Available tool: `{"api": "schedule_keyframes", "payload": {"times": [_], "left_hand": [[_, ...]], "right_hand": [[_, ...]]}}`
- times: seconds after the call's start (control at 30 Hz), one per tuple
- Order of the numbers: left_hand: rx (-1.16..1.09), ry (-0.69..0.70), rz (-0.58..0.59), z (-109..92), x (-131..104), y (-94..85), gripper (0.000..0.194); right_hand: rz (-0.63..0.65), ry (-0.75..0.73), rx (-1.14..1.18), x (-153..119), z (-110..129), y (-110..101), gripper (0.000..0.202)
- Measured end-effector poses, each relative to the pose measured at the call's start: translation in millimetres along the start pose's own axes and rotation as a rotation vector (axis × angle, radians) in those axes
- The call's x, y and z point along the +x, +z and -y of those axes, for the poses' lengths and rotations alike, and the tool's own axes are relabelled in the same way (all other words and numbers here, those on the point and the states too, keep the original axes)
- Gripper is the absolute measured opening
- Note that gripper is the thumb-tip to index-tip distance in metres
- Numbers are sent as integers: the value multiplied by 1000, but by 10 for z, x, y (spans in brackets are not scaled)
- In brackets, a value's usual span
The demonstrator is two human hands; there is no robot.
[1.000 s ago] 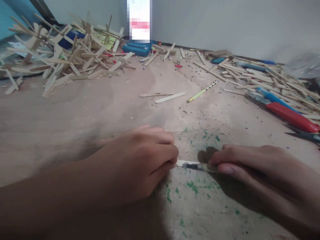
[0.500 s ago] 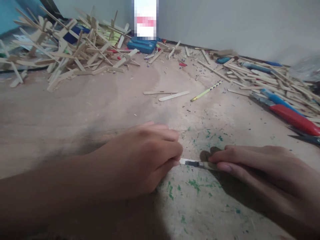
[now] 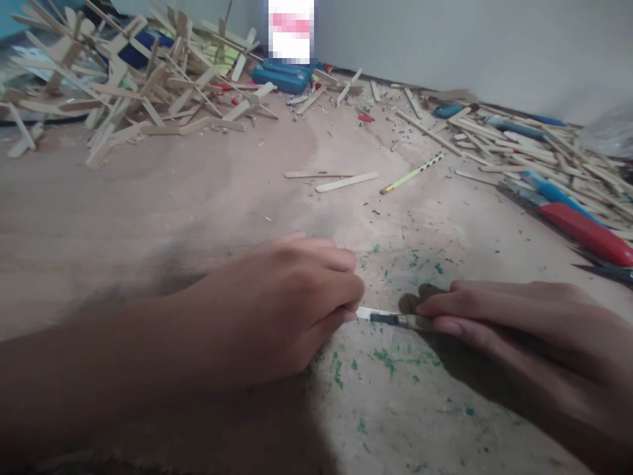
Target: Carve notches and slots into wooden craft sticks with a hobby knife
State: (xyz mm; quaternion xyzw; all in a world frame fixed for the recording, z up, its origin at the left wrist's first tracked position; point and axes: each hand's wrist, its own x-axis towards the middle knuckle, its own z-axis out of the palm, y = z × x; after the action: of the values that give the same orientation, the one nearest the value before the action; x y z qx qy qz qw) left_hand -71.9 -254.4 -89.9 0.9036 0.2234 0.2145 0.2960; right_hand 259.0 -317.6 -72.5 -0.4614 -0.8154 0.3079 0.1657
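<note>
The left hand (image 3: 291, 310) curls over one end of a thin wooden stick (image 3: 390, 319), so that end and the grip on it are hidden; the right hand (image 3: 519, 330) covers the other end, and its wrist runs off the right edge. A dark mark on the stick is too small to identify. A pixelated white container (image 3: 291, 30) is cut by the top edge. The red tool (image 3: 586, 234) leaves the frame at right

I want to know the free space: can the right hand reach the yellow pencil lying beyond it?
Probably yes: the board between the right hand and the yellow pencil is bare, but that hand is now pinching a small stick.
</note>
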Motion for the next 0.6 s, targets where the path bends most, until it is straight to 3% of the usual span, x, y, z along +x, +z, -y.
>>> {"api": "schedule_keyframes", "payload": {"times": [0.17,0.5,0.6], "left_hand": [[8,-10,6,7,-3,6,32],[11,0,-29,-12,-9,18,39],[15,1,-9,-29,4,-5,36]], "right_hand": [[8,3,8,30,42,-13,49],[7,-21,82,47,23,-32,19],[-7,-47,77,50,27,-28,19]]}}
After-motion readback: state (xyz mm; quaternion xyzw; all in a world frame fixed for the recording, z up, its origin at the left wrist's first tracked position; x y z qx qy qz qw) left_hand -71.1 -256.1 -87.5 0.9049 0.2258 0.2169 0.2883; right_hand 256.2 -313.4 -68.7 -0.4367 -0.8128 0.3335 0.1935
